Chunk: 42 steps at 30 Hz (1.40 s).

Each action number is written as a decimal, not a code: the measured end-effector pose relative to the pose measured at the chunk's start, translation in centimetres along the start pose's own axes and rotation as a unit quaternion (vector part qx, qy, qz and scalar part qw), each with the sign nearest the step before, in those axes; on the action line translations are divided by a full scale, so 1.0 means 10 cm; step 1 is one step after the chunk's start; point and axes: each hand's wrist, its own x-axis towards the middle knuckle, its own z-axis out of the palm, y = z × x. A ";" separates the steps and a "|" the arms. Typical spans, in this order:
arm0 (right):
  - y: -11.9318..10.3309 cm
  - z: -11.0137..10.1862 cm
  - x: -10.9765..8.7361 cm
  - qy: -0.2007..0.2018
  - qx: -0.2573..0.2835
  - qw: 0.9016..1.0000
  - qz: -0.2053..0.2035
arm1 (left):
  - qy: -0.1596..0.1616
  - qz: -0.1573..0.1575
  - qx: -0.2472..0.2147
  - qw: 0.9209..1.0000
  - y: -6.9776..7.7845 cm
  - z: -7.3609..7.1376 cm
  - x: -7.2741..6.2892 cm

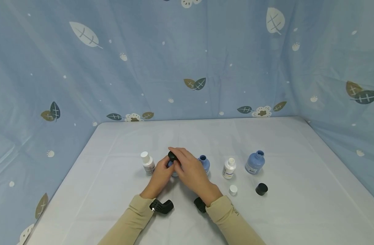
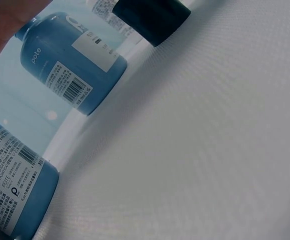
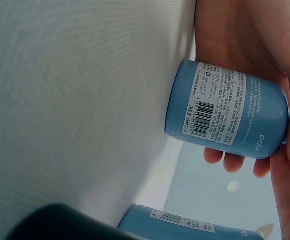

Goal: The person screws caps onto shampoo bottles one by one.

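Note:
My left hand (image 1: 160,173) grips a small blue bottle (image 3: 225,107) standing upright on the table, its fingers curled round behind it. Over the bottle's neck, my right hand (image 1: 190,170) pinches a black cap (image 1: 172,156) from above. Fingers cover the cap's lower edge, so whether it is fully seated cannot be told. Just right of this bottle stands another blue bottle (image 1: 203,163), uncapped and partly behind my right hand. A white bottle (image 1: 148,162) with a white cap is beside my left hand.
Farther right are an uncapped white bottle (image 1: 229,168) and an uncapped blue bottle (image 1: 255,162). A white cap (image 1: 233,190) and a black cap (image 1: 261,189) lie before them. A black cylinder (image 2: 152,21) sits on the white table (image 1: 92,204). Printed blue cloth (image 1: 162,61) hangs behind.

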 end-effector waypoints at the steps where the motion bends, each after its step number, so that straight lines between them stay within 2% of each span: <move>1: 0.00 0.00 0.00 -0.002 0.000 1.000 0.001 | 0.001 0.001 0.002 1.000 0.00 0.00 0.00; 10: 0.00 -0.01 0.01 -0.009 0.005 1.000 0.008 | 0.000 0.006 -0.008 1.000 -0.01 0.01 0.00; 14: 0.00 -0.01 0.01 -0.010 0.004 1.000 0.010 | 0.002 0.004 -0.014 1.000 -0.17 0.02 0.04; 18: 0.04 0.03 0.00 -0.001 -0.011 1.000 0.000 | 0.002 0.000 -0.006 1.000 -0.13 0.02 0.03; 21: 0.03 0.02 0.00 0.001 -0.013 1.000 -0.003 | -0.001 -0.005 -0.007 1.000 0.00 0.01 0.00; 23: -0.01 -0.02 0.01 -0.007 -0.003 1.000 0.005 | 0.003 0.000 0.000 1.000 0.00 0.01 -0.01; 30: -0.02 -0.04 -0.01 -0.007 0.003 1.000 0.009 | 0.004 -0.005 -0.022 1.000 -0.34 0.04 0.06; 33: -0.02 -0.04 -0.01 -0.002 0.013 1.000 0.008 | 0.008 0.008 -0.021 1.000 -0.38 0.05 0.07; 37: -0.01 -0.04 0.00 0.001 0.019 1.000 0.010 | 0.007 0.009 -0.025 1.000 -0.35 0.05 0.07; 42: -0.01 -0.05 0.01 0.002 0.015 1.000 0.010 | -0.002 0.006 -0.035 0.999 -0.16 0.02 0.03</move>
